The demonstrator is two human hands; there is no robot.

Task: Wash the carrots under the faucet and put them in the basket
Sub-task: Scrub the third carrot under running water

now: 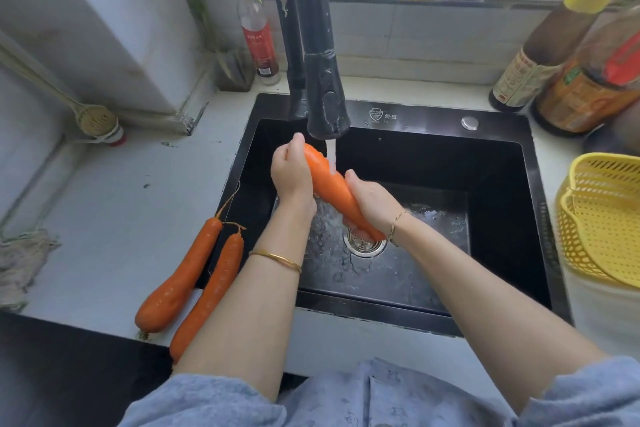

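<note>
At frame centre, under the black faucet's [325,107] stream: long wet orange carrot [332,191], left hand [292,173] curled round its upper end, right hand [372,201] wrapped round its lower end. Probably stiff, hefty, slippery; best gripped firmly at both ends. Lower left, two more orange carrots [180,274] on the white counter [121,201], across the black sink's [415,114] rim. Right edge, yellow perforated plastic basket [602,218], open way across the sink.

Two orange carrots [180,274] lie on the white counter [121,201] at eight o'clock of the black sink [415,114]. The yellow plastic basket [602,218] stands at three, seemingly on that counter, the black faucet [325,97] at twelve.
</note>
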